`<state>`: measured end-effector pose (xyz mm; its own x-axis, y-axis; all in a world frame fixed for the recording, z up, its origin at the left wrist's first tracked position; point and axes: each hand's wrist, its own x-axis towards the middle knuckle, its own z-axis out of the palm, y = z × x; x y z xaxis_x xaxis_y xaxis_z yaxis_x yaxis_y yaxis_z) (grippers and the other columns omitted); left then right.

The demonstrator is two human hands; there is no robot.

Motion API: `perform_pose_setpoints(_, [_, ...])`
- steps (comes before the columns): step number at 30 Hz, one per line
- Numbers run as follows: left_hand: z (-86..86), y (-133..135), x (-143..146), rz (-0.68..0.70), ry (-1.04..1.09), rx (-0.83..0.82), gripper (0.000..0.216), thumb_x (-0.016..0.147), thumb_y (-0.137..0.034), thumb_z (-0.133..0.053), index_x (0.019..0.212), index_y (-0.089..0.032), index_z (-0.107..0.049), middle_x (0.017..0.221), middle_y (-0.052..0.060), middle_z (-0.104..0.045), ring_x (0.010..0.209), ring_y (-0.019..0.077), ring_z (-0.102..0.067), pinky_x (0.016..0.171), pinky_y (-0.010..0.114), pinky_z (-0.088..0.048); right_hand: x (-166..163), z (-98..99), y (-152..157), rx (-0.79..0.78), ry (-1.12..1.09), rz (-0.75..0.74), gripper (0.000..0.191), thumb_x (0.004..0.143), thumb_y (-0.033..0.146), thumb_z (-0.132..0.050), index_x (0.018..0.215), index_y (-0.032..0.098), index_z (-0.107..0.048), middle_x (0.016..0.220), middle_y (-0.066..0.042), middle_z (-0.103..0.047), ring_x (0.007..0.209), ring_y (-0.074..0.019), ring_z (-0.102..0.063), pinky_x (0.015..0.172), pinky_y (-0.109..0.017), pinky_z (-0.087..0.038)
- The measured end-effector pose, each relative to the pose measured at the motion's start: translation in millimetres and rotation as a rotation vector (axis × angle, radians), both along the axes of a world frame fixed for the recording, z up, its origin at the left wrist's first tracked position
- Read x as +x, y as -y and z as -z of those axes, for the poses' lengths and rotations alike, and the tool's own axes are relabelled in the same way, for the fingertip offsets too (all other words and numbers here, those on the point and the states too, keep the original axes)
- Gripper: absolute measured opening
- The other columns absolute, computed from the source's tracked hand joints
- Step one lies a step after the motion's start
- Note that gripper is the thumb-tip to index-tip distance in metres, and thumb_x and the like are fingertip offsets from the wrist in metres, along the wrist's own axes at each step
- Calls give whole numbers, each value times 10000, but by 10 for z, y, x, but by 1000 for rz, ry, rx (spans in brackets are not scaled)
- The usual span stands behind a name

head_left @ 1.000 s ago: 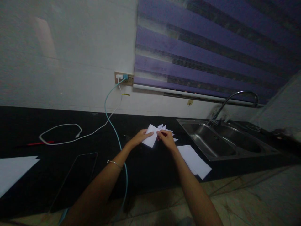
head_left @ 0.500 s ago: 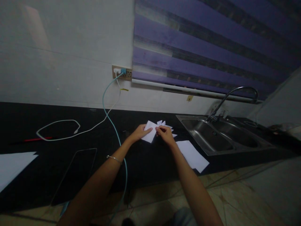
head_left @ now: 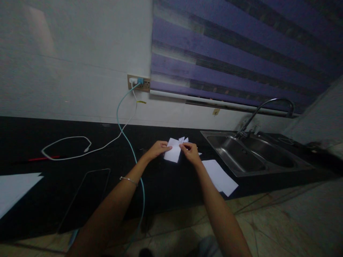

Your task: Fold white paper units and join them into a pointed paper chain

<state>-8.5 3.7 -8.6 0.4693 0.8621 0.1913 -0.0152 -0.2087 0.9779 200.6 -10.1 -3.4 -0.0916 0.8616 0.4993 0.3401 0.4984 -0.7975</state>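
A small white piece of paper (head_left: 173,152) is held up over the black counter between both hands. My left hand (head_left: 158,149) pinches its left edge, thumb on top. At the upper right corner, the thumb and fingers of my right hand (head_left: 189,151) are closed on the same paper. Behind it lie several small pointed pieces of folded white paper (head_left: 183,139), partly hidden by the paper and my right hand. A larger stack of white paper (head_left: 218,175) lies to the right of my right forearm.
A steel double sink (head_left: 241,153) with a curved faucet (head_left: 268,101) is at the right. White paper sheets (head_left: 16,189) and a dark flat device (head_left: 85,196) lie left. A red pen (head_left: 43,158), a white cable (head_left: 102,147) and a teal cable (head_left: 131,146) cross the counter.
The held paper has turned to a more upright angle and shifted slightly right. Both hands have moved a little right with it, and more of the folded pieces are covered.
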Motion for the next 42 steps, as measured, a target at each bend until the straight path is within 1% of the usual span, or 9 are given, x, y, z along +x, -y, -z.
perform_pose_setpoints(6, [6,-21,-8,-2,-49,60,381,739,-444,-665,848,-79,-690,745,79,-688,630,152,-602,575,234,-423,26,10,-13,9,17,-18,307,774,414,-588,696,138,-700,617,-30,-613,590,-169,-536,524,-254,-384])
perform_pose_setpoints(10, [11,-37,-51,-34,-82,97,353,731,-447,-661,752,-95,-685,674,49,-652,580,125,-558,533,216,-392,41,-9,3,22,28,-45,300,782,400,-585,679,141,-697,613,-22,-604,586,-162,-526,531,-251,-377])
perform_pose_setpoints(14, [36,-62,-78,-17,-87,143,348,735,-449,-649,676,-106,-655,613,21,-602,552,108,-519,515,206,-371,46,-30,13,25,50,-56,307,790,401,-578,672,141,-691,618,-21,-601,592,-160,-518,543,-250,-378])
perform_pose_setpoints(22, [-1,-13,-44,-25,-77,113,396,768,-494,-600,797,-104,-664,664,26,-615,556,106,-516,500,206,-363,60,-40,29,28,103,-87,311,805,404,-565,689,144,-691,640,-19,-606,604,-157,-512,561,-252,-375])
perform_pose_setpoints(26, [-21,-18,-49,-74,-89,136,394,742,-489,-625,720,-98,-673,597,25,-602,541,115,-516,489,212,-355,57,-19,16,25,118,-119,321,815,404,-558,670,142,-674,627,-10,-588,594,-146,-500,557,-242,-364])
perform_pose_setpoints(31, [-8,-31,-24,-95,-60,84,415,746,-507,-602,696,-99,-659,535,-4,-549,470,94,-462,446,202,-312,72,26,-22,9,141,-118,340,812,422,-559,682,131,-677,635,-12,-590,606,-149,-504,549,-237,-363])
perform_pose_setpoints(34, [-8,-19,-6,-114,-51,108,452,779,-529,-551,689,-98,-648,532,-11,-531,476,92,-443,448,198,-298,81,30,-24,17,157,-118,330,811,420,-564,716,131,-690,671,-21,-616,642,-161,-526,574,-243,-382])
perform_pose_setpoints(37, [-14,-10,3,-136,-43,151,437,762,-519,-573,667,-99,-643,558,-3,-552,524,109,-467,470,203,-312,82,18,-12,23,171,-133,326,815,415,-564,708,135,-690,666,-20,-615,632,-159,-527,575,-244,-379])
perform_pose_setpoints(42, [7,-18,14,-149,-34,131,453,786,-530,-541,693,-97,-638,549,0,-543,518,117,-467,472,210,-314,81,8,-1,13,176,-139,338,817,423,-558,675,140,-674,635,-7,-589,604,-147,-506,547,-236,-356])
